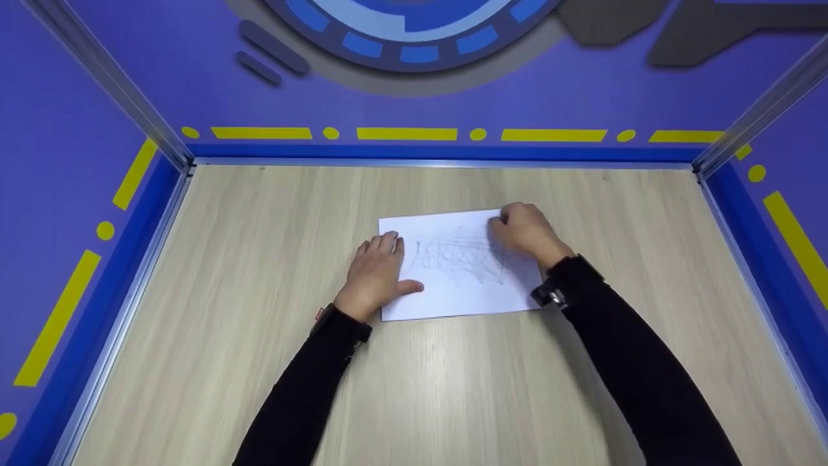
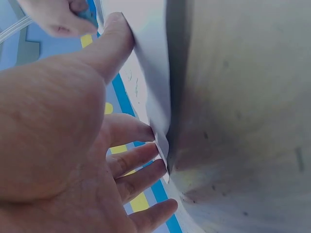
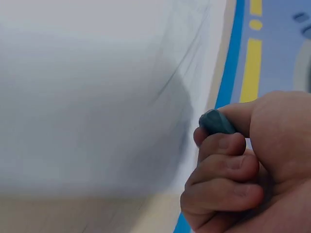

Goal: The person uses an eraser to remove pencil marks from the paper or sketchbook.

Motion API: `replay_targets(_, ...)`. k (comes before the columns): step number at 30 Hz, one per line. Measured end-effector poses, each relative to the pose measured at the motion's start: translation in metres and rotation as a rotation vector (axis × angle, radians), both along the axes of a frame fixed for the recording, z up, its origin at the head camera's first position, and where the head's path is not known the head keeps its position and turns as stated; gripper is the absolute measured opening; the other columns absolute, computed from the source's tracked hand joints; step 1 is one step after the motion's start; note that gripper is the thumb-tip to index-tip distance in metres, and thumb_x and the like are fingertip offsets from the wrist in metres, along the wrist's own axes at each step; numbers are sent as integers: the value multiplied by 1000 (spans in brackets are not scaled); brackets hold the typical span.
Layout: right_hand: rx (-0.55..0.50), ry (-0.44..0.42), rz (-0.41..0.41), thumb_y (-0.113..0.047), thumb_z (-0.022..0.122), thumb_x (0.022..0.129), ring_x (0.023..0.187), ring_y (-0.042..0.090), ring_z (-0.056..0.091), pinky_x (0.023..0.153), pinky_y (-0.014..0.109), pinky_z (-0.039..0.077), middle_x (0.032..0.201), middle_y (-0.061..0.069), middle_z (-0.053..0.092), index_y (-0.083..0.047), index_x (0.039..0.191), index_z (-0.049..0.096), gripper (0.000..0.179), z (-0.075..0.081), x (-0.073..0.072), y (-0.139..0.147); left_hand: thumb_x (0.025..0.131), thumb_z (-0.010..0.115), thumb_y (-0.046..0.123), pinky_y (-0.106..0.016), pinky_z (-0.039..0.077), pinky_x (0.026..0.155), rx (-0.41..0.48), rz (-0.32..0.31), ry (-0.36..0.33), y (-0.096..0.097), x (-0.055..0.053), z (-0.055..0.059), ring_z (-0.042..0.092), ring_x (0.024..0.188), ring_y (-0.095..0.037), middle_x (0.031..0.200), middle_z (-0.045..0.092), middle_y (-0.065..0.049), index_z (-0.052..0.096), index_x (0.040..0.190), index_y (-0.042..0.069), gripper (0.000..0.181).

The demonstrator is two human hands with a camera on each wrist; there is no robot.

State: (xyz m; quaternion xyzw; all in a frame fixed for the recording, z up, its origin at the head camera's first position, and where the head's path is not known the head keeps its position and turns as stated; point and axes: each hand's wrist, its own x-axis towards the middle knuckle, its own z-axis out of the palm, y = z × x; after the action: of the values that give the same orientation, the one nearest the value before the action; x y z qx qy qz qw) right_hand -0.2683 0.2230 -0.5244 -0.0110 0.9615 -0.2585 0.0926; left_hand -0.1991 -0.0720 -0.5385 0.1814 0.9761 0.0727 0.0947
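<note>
A white sheet of paper [image 1: 453, 298] with faint grey pencil lines lies on the wooden table. My left hand [image 1: 375, 275] rests over its left edge, thumb pointing inward and fingers spread. In the left wrist view the thumb and fingertips touch the sheet [image 2: 153, 73], whose edge stands slightly off the table. My right hand [image 1: 527, 233] is at the upper right corner of the paper. Its fingers curl, pinching a small dark teal eraser-like piece [image 3: 216, 122] between thumb and forefinger. Much of that piece is hidden inside the fingers.
Light wood tabletop [image 1: 272, 213] surrounds the sheet. Blue-purple panels with yellow dashes enclose the back and both sides, and a metal rail [image 1: 440, 163] runs along the rear edge. Black straps circle both wrists.
</note>
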Motion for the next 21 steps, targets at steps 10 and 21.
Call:
replay_targets(10,76,34,174,-27,58,96,85,32,66,79,49,54,89,16,70,-7,75,66,30,-8,-2,-125,78,71,66,-51,34,114,17,1,49,-5,2,1,37,140,-33,154,37,-15,42,148,-2,102)
replay_targets(21,25,33,155,-26,59,93,76,26,59,71,41,50,80,10,67,-7,74,69,28,-12,-10,-105,78,70,67,-50,36,112,2,-12,65,-2,1,2,38,138,-33,153,38,-15,42,148,-2,102)
